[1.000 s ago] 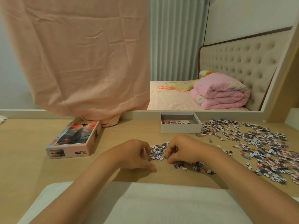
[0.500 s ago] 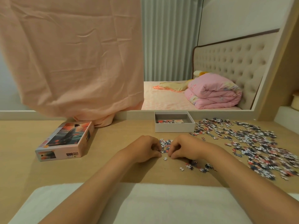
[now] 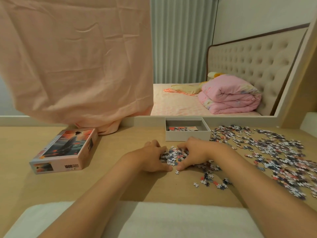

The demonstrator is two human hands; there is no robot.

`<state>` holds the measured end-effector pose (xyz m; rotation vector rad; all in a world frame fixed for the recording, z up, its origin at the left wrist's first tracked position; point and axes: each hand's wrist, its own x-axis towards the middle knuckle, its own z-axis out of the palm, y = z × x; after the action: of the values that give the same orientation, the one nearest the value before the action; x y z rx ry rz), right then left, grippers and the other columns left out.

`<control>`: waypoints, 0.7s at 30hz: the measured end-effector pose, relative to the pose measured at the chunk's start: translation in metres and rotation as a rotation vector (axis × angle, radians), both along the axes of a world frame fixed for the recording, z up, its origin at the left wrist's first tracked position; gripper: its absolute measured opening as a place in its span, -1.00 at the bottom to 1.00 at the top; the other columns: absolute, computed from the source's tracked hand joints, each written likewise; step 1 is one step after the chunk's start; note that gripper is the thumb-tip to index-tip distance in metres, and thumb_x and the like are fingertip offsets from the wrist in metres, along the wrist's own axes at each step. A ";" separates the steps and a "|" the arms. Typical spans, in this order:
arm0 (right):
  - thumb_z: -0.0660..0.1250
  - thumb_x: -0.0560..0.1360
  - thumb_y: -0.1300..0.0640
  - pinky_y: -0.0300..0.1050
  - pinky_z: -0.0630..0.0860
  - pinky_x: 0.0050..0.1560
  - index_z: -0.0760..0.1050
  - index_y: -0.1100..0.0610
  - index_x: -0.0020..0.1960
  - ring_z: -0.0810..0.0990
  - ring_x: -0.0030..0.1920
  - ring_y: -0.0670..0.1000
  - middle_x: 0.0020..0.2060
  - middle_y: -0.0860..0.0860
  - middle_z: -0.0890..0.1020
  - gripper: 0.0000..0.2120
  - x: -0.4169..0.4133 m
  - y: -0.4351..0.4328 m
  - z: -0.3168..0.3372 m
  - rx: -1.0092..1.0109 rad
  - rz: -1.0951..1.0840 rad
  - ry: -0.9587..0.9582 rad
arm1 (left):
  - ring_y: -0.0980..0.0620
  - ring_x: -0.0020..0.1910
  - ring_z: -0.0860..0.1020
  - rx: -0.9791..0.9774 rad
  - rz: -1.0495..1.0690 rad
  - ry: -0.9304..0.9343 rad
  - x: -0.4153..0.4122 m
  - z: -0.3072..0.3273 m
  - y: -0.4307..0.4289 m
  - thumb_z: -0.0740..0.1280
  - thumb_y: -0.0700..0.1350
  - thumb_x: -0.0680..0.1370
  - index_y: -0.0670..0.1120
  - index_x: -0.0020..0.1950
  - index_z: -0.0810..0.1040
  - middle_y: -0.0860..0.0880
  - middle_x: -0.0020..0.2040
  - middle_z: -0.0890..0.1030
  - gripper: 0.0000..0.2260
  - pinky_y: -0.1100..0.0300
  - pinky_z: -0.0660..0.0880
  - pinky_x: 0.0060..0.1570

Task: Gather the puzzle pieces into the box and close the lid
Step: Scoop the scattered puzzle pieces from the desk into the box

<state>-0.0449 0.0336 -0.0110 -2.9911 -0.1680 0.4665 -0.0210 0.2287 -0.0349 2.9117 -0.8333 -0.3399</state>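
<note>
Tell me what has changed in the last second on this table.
Both hands closed in: the left hand and right hand now cup a heap of pieces between them, thumbs almost meeting, where before loose pieces lay scattered between them. The open box, the lid and the wide spread of pieces on the right stayed as they were.

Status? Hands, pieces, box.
Cupping small pile: left hand, right hand. box open just beyond. lid off, far left. big spread lies right; nothing blocking.
</note>
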 end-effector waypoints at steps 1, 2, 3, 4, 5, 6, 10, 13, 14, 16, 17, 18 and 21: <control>0.50 0.24 -0.40 0.15 0.41 0.36 0.22 -0.07 0.56 0.39 0.40 0.16 0.43 0.06 0.37 0.02 0.004 0.002 -0.001 0.022 0.012 -0.011 | -0.10 0.39 0.23 0.002 -0.017 0.008 0.003 0.001 -0.004 0.31 0.31 0.48 0.03 0.55 0.22 -0.07 0.37 0.26 -0.28 -0.06 0.29 0.38; 0.52 0.25 -0.36 0.14 0.43 0.35 0.26 -0.07 0.54 0.42 0.38 0.15 0.42 0.04 0.41 -0.02 0.006 0.003 -0.002 0.050 0.026 -0.023 | -0.11 0.35 0.29 -0.003 -0.036 0.015 0.006 0.003 -0.007 0.32 0.27 0.50 0.05 0.52 0.27 -0.07 0.34 0.29 -0.34 -0.06 0.32 0.35; 0.54 0.27 -0.32 0.13 0.43 0.34 0.31 -0.06 0.52 0.45 0.36 0.12 0.41 0.01 0.45 -0.08 0.009 0.004 -0.003 0.088 0.036 -0.031 | -0.10 0.29 0.36 -0.016 -0.055 0.021 0.010 0.003 -0.010 0.33 0.24 0.51 0.06 0.48 0.34 -0.06 0.28 0.32 -0.42 -0.05 0.37 0.29; 0.55 0.30 -0.26 0.12 0.43 0.34 0.35 -0.05 0.50 0.48 0.35 0.10 0.40 -0.02 0.48 -0.14 0.011 0.003 -0.004 0.133 0.040 -0.032 | -0.08 0.20 0.42 -0.033 -0.071 0.027 0.013 0.004 -0.012 0.34 0.20 0.51 0.08 0.43 0.40 -0.04 0.22 0.34 -0.48 -0.03 0.41 0.23; 0.56 0.32 -0.21 0.10 0.44 0.33 0.39 -0.04 0.47 0.51 0.32 0.08 0.36 -0.04 0.52 -0.21 0.012 0.003 -0.005 0.176 0.041 -0.031 | -0.06 0.12 0.46 -0.052 -0.085 0.027 0.016 0.004 -0.013 0.35 0.17 0.52 0.08 0.40 0.45 -0.04 0.17 0.37 -0.53 0.00 0.44 0.16; 0.56 0.34 -0.17 0.08 0.47 0.30 0.44 -0.04 0.44 0.55 0.26 0.06 0.30 -0.05 0.58 -0.27 0.014 0.002 -0.006 0.207 0.039 -0.033 | -0.04 0.07 0.48 -0.078 -0.096 0.019 0.018 0.003 -0.014 0.37 0.14 0.52 0.07 0.37 0.48 -0.04 0.14 0.39 -0.56 0.03 0.46 0.11; 0.53 0.42 -0.05 -0.02 0.57 0.08 0.62 -0.01 0.23 0.63 -0.04 -0.02 -0.03 -0.05 0.69 -0.61 0.020 -0.001 -0.010 0.244 0.026 -0.113 | 0.04 -0.04 0.49 -0.252 -0.096 -0.074 0.027 -0.003 -0.018 0.43 0.02 0.50 0.01 0.27 0.58 -0.01 0.06 0.48 -0.65 0.20 0.40 -0.05; 0.54 0.42 -0.01 -0.13 0.54 -0.08 0.66 -0.02 0.14 0.61 -0.15 -0.09 -0.13 -0.08 0.68 -0.69 0.022 -0.003 -0.011 0.302 0.007 -0.167 | 0.08 -0.13 0.54 -0.354 -0.056 -0.074 0.033 -0.006 -0.020 0.48 0.01 0.47 0.00 0.16 0.64 0.00 0.02 0.58 -0.72 0.23 0.45 -0.13; 0.54 0.41 -0.01 -0.15 0.52 -0.11 0.66 -0.03 0.13 0.60 -0.16 -0.11 -0.13 -0.09 0.68 -0.70 0.022 -0.004 -0.011 0.314 0.003 -0.176 | 0.09 -0.14 0.55 -0.383 -0.044 -0.071 0.034 -0.007 -0.020 0.50 0.02 0.45 0.00 0.13 0.64 0.02 -0.01 0.60 -0.73 0.23 0.46 -0.14; 0.55 0.40 0.00 -0.18 0.48 -0.15 0.66 -0.03 0.12 0.58 -0.19 -0.12 -0.15 -0.10 0.67 -0.70 0.024 -0.005 -0.011 0.330 -0.003 -0.195 | 0.12 -0.14 0.56 -0.433 -0.028 -0.074 0.035 -0.009 -0.020 0.51 0.03 0.44 0.02 0.09 0.64 0.07 -0.05 0.60 -0.74 0.27 0.44 -0.18; 0.56 0.40 0.00 -0.19 0.47 -0.17 0.67 -0.03 0.10 0.58 -0.20 -0.11 -0.17 -0.11 0.66 -0.71 0.025 -0.005 -0.011 0.344 -0.009 -0.207 | 0.14 -0.15 0.55 -0.455 -0.023 -0.071 0.037 -0.009 -0.020 0.51 0.02 0.45 0.02 0.08 0.64 0.09 -0.06 0.60 -0.76 0.31 0.43 -0.20; 0.57 0.39 0.01 -0.19 0.47 -0.19 0.67 -0.02 0.07 0.59 -0.20 -0.09 -0.19 -0.10 0.66 -0.73 0.025 -0.007 -0.011 0.366 -0.019 -0.219 | 0.16 -0.17 0.55 -0.478 -0.021 -0.064 0.038 -0.010 -0.019 0.50 -0.01 0.46 0.03 0.06 0.64 0.10 -0.06 0.60 -0.80 0.35 0.41 -0.23; 0.58 0.38 0.07 -0.11 0.55 -0.15 0.70 0.00 0.01 0.61 -0.22 -0.03 -0.24 -0.05 0.68 -0.79 0.027 -0.013 -0.009 0.446 -0.052 -0.236 | 0.22 -0.27 0.55 -0.541 -0.018 -0.037 0.042 -0.008 -0.016 0.43 -0.12 0.52 0.06 -0.03 0.65 0.13 -0.08 0.62 -0.91 0.39 0.46 -0.27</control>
<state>-0.0183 0.0201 -0.0201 -2.5919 -0.1853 0.0542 0.0209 0.2125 -0.0427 2.4130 -0.8052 -0.0467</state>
